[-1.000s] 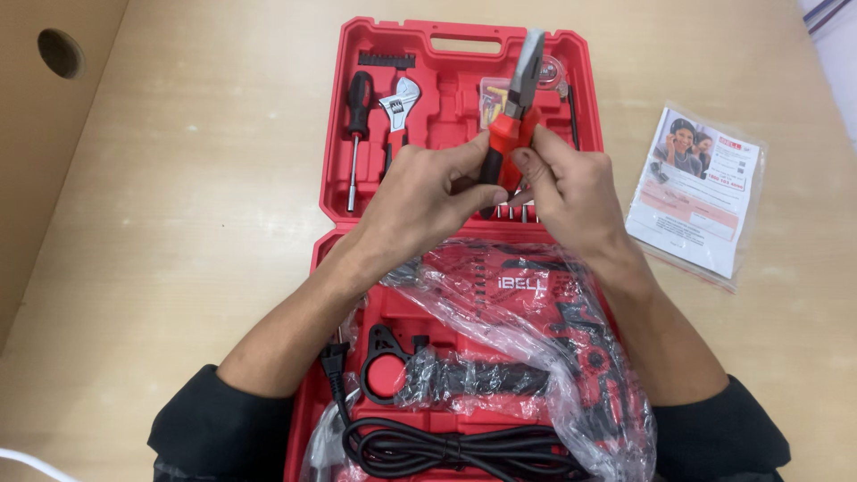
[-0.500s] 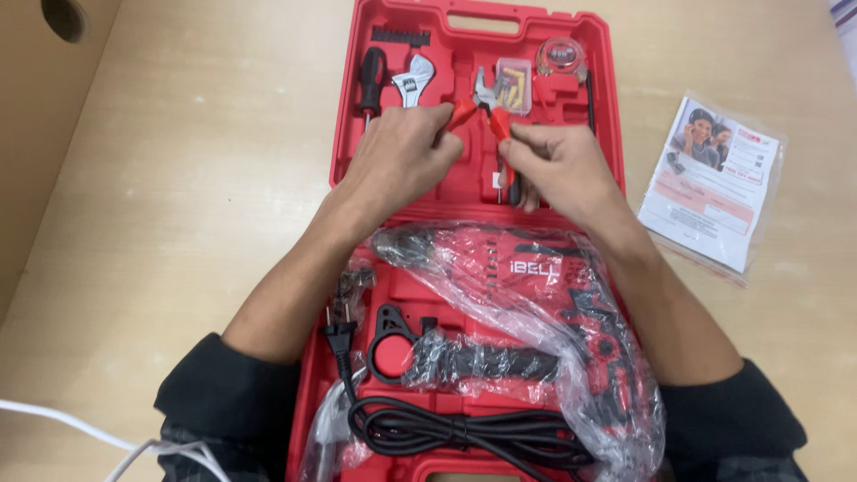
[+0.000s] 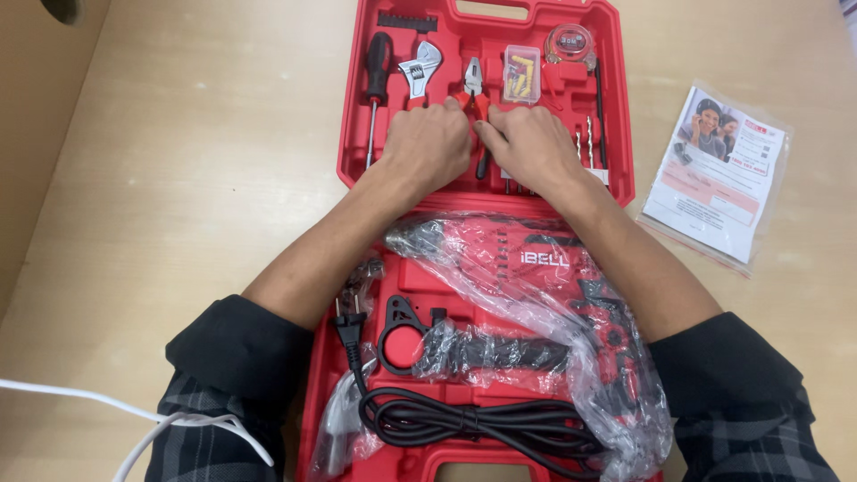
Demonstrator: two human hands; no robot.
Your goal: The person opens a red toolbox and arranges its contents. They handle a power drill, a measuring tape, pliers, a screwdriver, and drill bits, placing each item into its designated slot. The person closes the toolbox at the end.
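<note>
In the head view, the combination pliers [image 3: 475, 98] had steel jaws pointing away and red-and-black handles, and lay in their moulded slot in the lid of the open red tool case [image 3: 616, 107]. The left hand [image 3: 427, 145] and right hand [image 3: 532, 143] pressed down on the handles with curled fingers, thumbs nearly touching, each grasping a handle.

Just left of the left hand sat an adjustable wrench [image 3: 420, 68] and a screwdriver [image 3: 377, 89]; beyond the right hand, a box of wall plugs [image 3: 521, 73] and a tape measure [image 3: 569, 43]. Drill bits [image 3: 584, 143] stood right of it. Below the wrists lay a plastic-wrapped red drill [image 3: 544, 277] and a coiled black cord [image 3: 473, 424]. A bagged leaflet [image 3: 714, 174] lay well right.

A second earlier the pliers were held up above the case; they had since been lowered into the slot.
</note>
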